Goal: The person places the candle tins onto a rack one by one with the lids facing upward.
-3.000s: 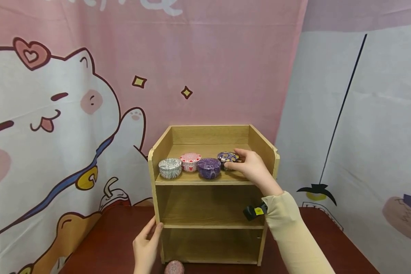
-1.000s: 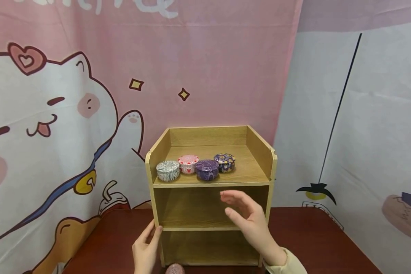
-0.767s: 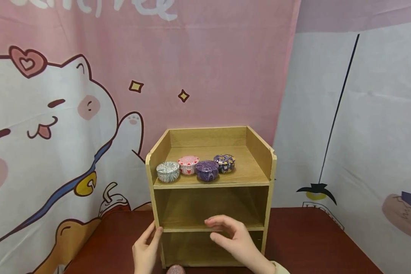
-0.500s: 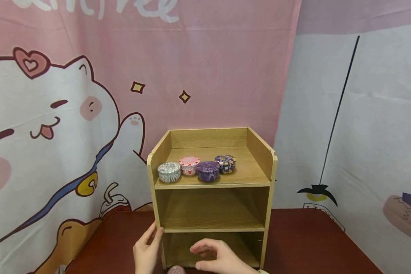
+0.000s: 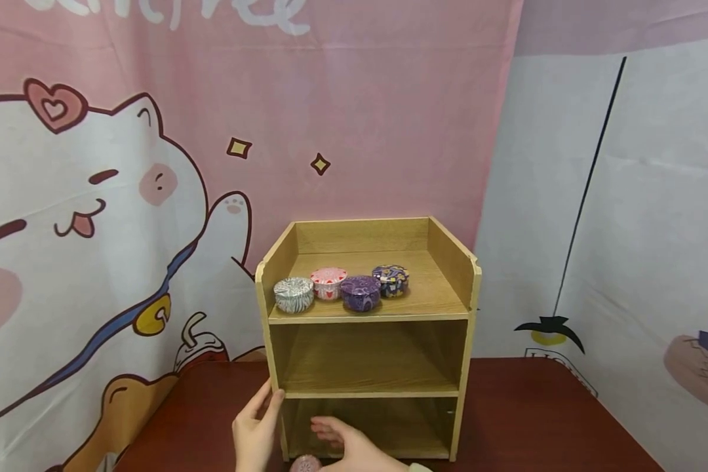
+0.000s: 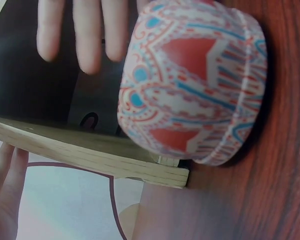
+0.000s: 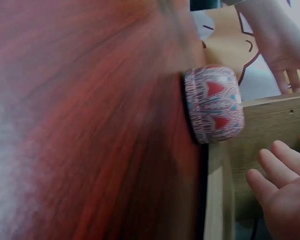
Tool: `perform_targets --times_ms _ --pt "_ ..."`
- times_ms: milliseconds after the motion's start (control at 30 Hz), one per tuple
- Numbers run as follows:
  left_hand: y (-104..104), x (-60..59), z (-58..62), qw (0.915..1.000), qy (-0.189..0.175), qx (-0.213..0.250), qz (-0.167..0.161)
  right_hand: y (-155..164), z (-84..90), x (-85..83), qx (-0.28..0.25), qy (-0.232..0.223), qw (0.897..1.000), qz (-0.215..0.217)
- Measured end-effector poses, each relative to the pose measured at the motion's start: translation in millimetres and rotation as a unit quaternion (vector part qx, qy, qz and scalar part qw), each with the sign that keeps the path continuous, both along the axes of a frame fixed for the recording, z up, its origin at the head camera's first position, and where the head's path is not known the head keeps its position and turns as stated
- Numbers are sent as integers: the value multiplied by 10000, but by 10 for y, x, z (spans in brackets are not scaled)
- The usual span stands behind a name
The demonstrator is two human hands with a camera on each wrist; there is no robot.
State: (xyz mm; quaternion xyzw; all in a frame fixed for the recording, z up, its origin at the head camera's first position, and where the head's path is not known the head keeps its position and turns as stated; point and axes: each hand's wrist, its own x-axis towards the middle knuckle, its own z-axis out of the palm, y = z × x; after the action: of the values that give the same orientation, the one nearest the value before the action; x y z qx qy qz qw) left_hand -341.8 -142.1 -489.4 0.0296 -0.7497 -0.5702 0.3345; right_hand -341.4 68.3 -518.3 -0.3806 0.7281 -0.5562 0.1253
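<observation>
My left hand (image 5: pixel 256 427) grips the left side panel of a small wooden shelf (image 5: pixel 370 394), thumb at the front edge and fingers along the outside. Low in front of the bottom compartment, my right hand (image 5: pixel 356 448) is open with fingers spread and nothing in them. Beside it a round tin with a red, white and blue pattern (image 7: pixel 215 105) stands on the table by the shelf's front left corner. The right hand's fingers (image 6: pixel 87 45) reach past this tin in the left wrist view. In the head view the tin's lower part is cut off.
On the top board stand a zebra-striped tin (image 5: pixel 294 295), a pink heart tin (image 5: pixel 328 283), a purple tin (image 5: pixel 361 293) and a dark blue tin with yellow patches (image 5: pixel 391 280). The shelf stands on a red-brown table (image 5: pixel 525 413), before a printed cloth backdrop (image 5: pixel 389 118).
My right hand has let go of the dark blue tin on the top board and moved down and left to the patterned tin on the table. The left hand stays on the panel.
</observation>
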Motion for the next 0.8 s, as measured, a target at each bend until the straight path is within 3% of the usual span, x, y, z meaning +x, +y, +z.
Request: perform_targets --times_ms 100,267,567,800 --pt "3 -5 -4 10000 -27 -12 -39 -40 -56 -38 126 -9 9999 24" --pt "11 -4 -7 9998 -85 99 -169 -93 -116 -71 378 -132 9978 524" --pt "10 8 -13 9996 108 162 -227 -132 -115 -93 868 -424 9905 976" --pt "0 3 2 9997 105 111 -188 -164 -120 -146 1111 -263 9885 994"
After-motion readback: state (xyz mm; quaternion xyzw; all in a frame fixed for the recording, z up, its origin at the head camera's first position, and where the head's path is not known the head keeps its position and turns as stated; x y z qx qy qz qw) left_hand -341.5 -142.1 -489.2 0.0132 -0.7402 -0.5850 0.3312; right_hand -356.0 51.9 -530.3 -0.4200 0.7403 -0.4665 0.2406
